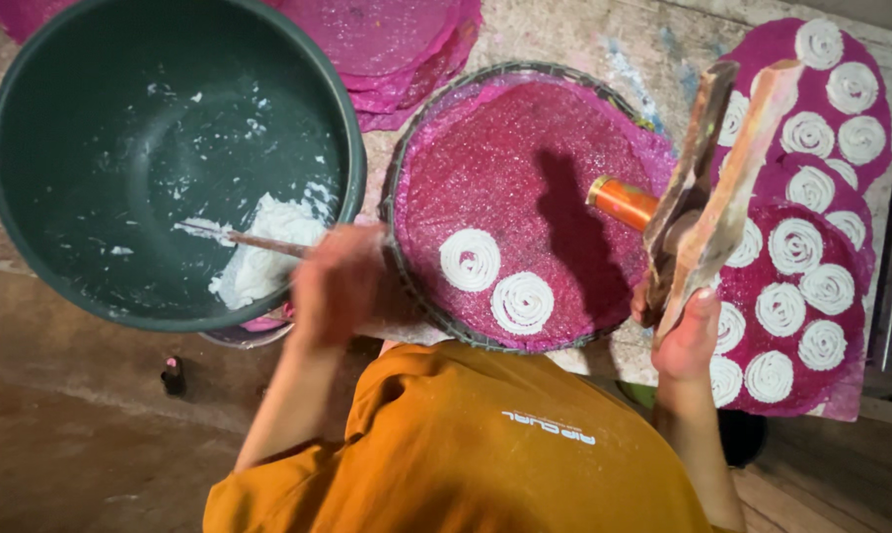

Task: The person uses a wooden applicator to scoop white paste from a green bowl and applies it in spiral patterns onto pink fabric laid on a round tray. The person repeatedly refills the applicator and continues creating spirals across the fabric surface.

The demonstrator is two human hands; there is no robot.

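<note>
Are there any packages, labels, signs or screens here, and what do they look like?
No packages, signs or screens in view.
Printed mark: a short white line of lettering on the back of the person's orange shirt, low in the picture, between the two arms.

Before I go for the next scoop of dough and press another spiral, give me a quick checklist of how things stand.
1. Dough left in the green basin: ok, a white lump sits near its rim.
2. Left hand on the stick: ok, its tip is in the dough.
3. Right hand gripping the wooden press: ok, held above the trays.
4. Room on the round tray: ok, only two white spirals, most of the pink mat is bare.
5. Press loaded with dough: cannot tell, its orange barrel hides the inside.
6. Filled mats at right: ok, covered with spirals.
</note>
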